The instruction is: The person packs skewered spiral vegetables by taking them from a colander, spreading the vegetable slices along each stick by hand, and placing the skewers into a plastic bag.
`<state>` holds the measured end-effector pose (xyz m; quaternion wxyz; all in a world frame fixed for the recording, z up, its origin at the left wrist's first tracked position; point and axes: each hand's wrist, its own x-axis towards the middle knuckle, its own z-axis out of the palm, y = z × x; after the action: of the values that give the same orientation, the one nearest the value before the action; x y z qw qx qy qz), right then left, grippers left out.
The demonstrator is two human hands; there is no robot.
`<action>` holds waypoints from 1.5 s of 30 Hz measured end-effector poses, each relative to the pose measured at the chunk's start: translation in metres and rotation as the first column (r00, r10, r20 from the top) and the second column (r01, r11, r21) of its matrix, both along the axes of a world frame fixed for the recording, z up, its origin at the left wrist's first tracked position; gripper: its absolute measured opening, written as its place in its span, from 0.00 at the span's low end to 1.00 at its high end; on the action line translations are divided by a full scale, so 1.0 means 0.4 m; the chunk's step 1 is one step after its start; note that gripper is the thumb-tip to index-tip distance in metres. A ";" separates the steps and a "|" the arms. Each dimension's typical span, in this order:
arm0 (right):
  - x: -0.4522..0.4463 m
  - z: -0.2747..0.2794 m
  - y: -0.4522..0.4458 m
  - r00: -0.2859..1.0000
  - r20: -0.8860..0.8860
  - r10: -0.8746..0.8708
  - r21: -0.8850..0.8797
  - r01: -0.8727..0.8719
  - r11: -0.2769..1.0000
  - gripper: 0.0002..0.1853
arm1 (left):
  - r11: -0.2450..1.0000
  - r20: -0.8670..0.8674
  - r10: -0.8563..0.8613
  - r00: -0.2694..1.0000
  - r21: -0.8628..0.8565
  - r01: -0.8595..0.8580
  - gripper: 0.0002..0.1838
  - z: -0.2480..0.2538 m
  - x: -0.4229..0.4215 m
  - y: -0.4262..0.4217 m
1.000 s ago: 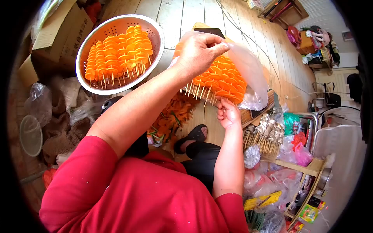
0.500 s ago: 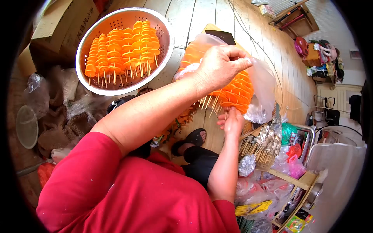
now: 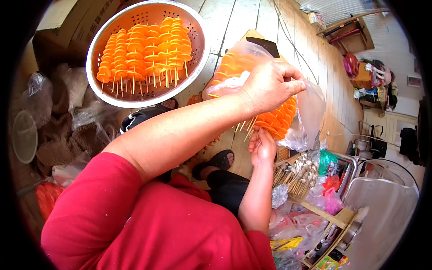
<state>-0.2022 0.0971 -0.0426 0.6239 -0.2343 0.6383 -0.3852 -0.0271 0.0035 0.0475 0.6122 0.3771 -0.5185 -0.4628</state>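
Thin orange spiral-cut vegetable slices on wooden sticks, the skewers [image 3: 275, 122], lie inside a clear plastic bag [image 3: 311, 105] right of centre. My left hand [image 3: 272, 85] reaches across above them, thumb and fingers pinched on the bag's edge. Below it, my right hand [image 3: 263, 146] is palm up, its fingers curled at the stick end of a skewer at the bag's mouth. My left hand and forearm hide part of the bundle. More orange spiral skewers [image 3: 144, 49] stand in rows in a perforated metal colander [image 3: 204, 49] at the upper left.
Skewers of greyish pieces [image 3: 303, 173] lie right of my right arm, near coloured plastic bags [image 3: 332, 198] and a wooden frame [image 3: 344, 218]. A cardboard box [image 3: 74, 27] stands left of the colander, above brown cloth [image 3: 63, 153]. My sandalled foot [image 3: 218, 162] is on the floor.
The view has shifted slightly. My left hand keeps its pinch on the bag, sitting a little lower over the skewers. My right hand's fingers have curled in more at the sticks.
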 end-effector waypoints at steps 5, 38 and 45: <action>0.003 0.005 0.016 0.995 0.041 -0.087 -0.123 0.092 0.988 0.11 | 1.000 -0.004 0.005 1.000 -0.007 -0.005 0.11 0.002 0.006 0.005; 0.280 0.131 0.138 0.602 -0.709 0.369 -0.350 -0.753 0.557 0.14 | 0.982 0.174 0.170 0.970 -0.114 -0.152 0.07 0.014 0.008 0.011; 0.561 0.074 -0.044 0.200 -0.959 0.199 -0.092 -0.889 0.448 0.19 | 0.977 0.477 0.186 0.859 -0.183 -0.110 0.05 0.050 0.026 -0.008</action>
<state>0.0221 0.0794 -0.0128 0.1854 -0.8212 0.5244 -0.1273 -0.0167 0.0002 0.0674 0.5208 0.4740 -0.6595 -0.2630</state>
